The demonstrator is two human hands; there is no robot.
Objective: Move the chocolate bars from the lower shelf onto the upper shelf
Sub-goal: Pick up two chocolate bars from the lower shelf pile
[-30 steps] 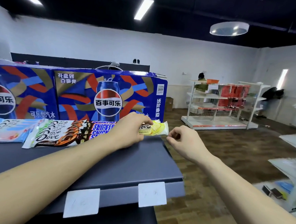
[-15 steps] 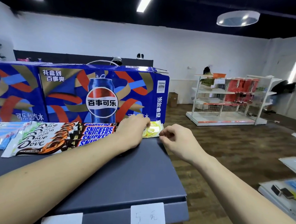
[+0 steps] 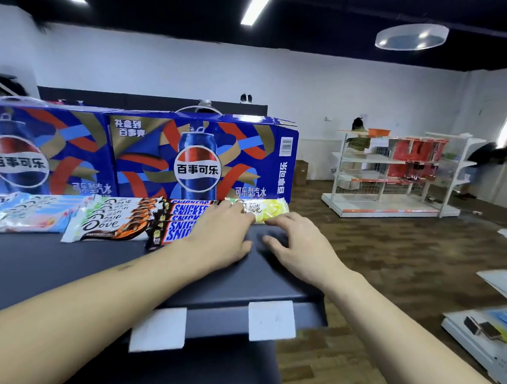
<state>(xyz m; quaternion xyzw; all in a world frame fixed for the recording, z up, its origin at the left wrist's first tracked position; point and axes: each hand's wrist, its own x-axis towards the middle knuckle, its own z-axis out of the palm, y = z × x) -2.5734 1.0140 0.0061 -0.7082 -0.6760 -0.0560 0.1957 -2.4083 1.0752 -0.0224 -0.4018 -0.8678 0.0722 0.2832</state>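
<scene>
yellow dove bar [image 3: 270,211] lies at the upper shelf's [image 3: 212,280] back right corner; we rest our left hand [image 3: 220,234] and right hand [image 3: 299,241] loosely open against it, nudging it flush beside the snickers bars [image 3: 183,217].

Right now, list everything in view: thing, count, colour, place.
Yellow Dove bar: one, yellow-green, right end of the row on the shelf.
Snickers bars: several, stacked, left of it.
Orange Dove bars: several, white-orange, further left.
Blue Dove bars: several, pale blue, far left.
Pepsi cartons: two, blue, behind the row.
Shelf: dark grey.
Price tags: two, white, shelf front edge.
Store racks: white, background right.
Left hand: touching the yellow bar.
Right hand: fingertips at the yellow bar.
</scene>
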